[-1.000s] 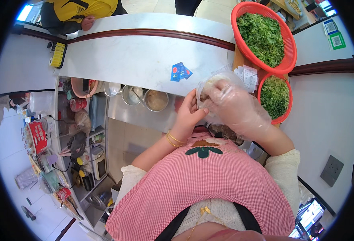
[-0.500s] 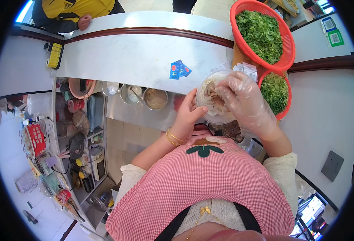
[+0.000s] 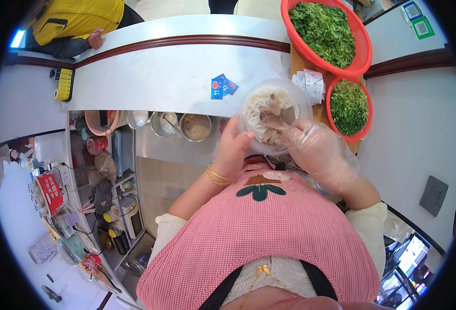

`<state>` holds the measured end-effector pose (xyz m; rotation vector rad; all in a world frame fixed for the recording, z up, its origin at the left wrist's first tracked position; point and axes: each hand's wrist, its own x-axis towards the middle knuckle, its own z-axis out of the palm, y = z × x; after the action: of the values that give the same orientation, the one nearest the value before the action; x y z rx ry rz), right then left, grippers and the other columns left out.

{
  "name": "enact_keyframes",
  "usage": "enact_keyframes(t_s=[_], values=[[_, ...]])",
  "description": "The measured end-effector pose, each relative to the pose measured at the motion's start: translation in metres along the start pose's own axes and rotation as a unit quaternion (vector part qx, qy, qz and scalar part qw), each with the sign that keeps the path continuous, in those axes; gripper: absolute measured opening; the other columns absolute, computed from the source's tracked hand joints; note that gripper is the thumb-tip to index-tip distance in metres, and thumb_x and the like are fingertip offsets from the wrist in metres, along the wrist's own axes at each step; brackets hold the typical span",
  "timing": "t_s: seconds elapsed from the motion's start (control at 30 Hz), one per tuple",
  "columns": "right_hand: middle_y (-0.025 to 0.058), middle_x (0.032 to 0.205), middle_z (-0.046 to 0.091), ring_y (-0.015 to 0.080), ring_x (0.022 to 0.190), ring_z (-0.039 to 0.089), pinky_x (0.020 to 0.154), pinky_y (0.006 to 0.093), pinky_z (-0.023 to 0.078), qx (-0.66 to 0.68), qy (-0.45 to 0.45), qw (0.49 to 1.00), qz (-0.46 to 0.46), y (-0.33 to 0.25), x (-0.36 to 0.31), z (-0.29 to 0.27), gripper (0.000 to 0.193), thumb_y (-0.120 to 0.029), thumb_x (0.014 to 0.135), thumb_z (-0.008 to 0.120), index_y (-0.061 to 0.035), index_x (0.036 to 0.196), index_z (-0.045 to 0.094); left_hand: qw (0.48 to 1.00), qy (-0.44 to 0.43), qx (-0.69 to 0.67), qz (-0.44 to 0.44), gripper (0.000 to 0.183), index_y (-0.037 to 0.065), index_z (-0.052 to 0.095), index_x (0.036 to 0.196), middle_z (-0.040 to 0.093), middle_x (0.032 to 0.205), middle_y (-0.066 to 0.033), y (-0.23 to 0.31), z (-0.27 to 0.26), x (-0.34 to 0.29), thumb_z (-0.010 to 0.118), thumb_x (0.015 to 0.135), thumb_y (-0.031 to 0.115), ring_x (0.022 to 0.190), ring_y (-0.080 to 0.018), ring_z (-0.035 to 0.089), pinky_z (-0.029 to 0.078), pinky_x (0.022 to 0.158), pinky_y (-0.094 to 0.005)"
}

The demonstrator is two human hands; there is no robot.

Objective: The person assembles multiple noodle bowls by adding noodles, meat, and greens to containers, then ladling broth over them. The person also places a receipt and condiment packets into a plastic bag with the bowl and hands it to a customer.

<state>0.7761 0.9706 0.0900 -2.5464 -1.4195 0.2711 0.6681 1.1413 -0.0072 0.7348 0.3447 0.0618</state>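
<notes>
My left hand (image 3: 233, 144), bare with gold bangles at the wrist, is closed around the left side of a clear plastic bowl (image 3: 306, 102). White noodles (image 3: 255, 111) fill the bowl, and slices of cooked meat (image 3: 275, 118) lie over them. My right hand (image 3: 316, 147) wears a loose, clear plastic glove. Its fingertips are bent together on meat slices at the bowl's near right side; part of the grip is hidden by the hand. Below the bowl, a container of dark contents shows only partly behind my hand.
Two red baskets of chopped greens, a large one (image 3: 363, 57) and a smaller one (image 3: 361, 135), stand on the right beside paper slips (image 3: 310, 85). Blue cards (image 3: 223, 87) lie on the white counter (image 3: 150, 72). Metal pots (image 3: 196, 127) sit lower left. Across the counter rests another person's hand (image 3: 95, 39).
My right hand has shifted from above the bowl's middle to its near right side. More noodles and spread meat slices now show. The other person's hand has moved slightly along the counter.
</notes>
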Motion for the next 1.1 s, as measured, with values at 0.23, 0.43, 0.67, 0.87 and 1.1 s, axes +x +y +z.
enact_keyframes(t_s=[0.23,0.43,0.67,0.87,1.1], values=[[0.0088,0.085,0.064,0.0268,0.072,0.065,0.066,0.0366,0.054,0.143,0.015,0.989,0.047,0.015,0.001,-0.011,0.011,-0.012,0.083,0.07,-0.0068,0.092,0.069,1.0,-0.01,0.014,-0.004,0.067,-0.004,0.034,0.146,0.051,0.14,-0.0147,-0.001,0.001,0.004,0.061,0.088,0.018,0.13,-0.0231,0.051,0.041,0.109,-0.0376],[0.0092,0.081,0.07,0.0187,0.074,0.065,0.07,0.032,0.052,0.132,0.164,0.97,0.124,0.126,0.05,-0.029,0.015,-0.012,0.087,0.068,0.0009,0.094,0.071,1.0,0.0,0.012,-0.029,0.067,-0.004,0.034,0.146,0.05,0.142,-0.0147,-0.004,-0.004,0.015,0.06,0.09,0.02,0.13,-0.0241,0.051,0.044,0.107,-0.0385],[0.0233,0.129,0.062,0.035,0.121,0.06,0.102,0.0394,0.047,0.019,-0.159,0.943,0.291,0.272,0.129,0.037,0.076,-0.051,0.078,0.071,-0.0064,0.137,0.056,0.998,0.025,0.025,-0.048,0.067,-0.003,0.033,0.147,0.049,0.142,-0.0146,-0.001,0.0,0.03,0.06,0.089,0.019,0.13,-0.0248,0.051,0.044,0.107,-0.0399],[0.0205,0.114,0.069,0.0281,0.105,0.068,0.09,0.0352,0.052,0.108,-0.195,0.941,0.255,0.293,0.144,0.05,0.061,-0.027,0.078,0.074,-0.0047,0.133,0.059,0.998,0.023,0.027,-0.045,0.066,-0.004,0.033,0.146,0.05,0.141,-0.0152,-0.003,0.004,0.046,0.059,0.089,0.018,0.13,-0.0249,0.051,0.044,0.107,-0.0405],[0.0087,0.096,0.073,0.016,0.089,0.067,0.085,0.0342,0.051,0.333,0.046,0.918,0.21,0.324,0.121,0.049,0.03,-0.024,0.089,0.072,-0.0002,0.107,0.073,0.998,-0.008,0.002,-0.064,0.058,-0.001,0.037,0.145,0.052,0.137,-0.0127,-0.001,0.03,0.064,0.055,0.091,0.009,0.127,-0.0219,0.05,0.042,0.106,-0.0365]])
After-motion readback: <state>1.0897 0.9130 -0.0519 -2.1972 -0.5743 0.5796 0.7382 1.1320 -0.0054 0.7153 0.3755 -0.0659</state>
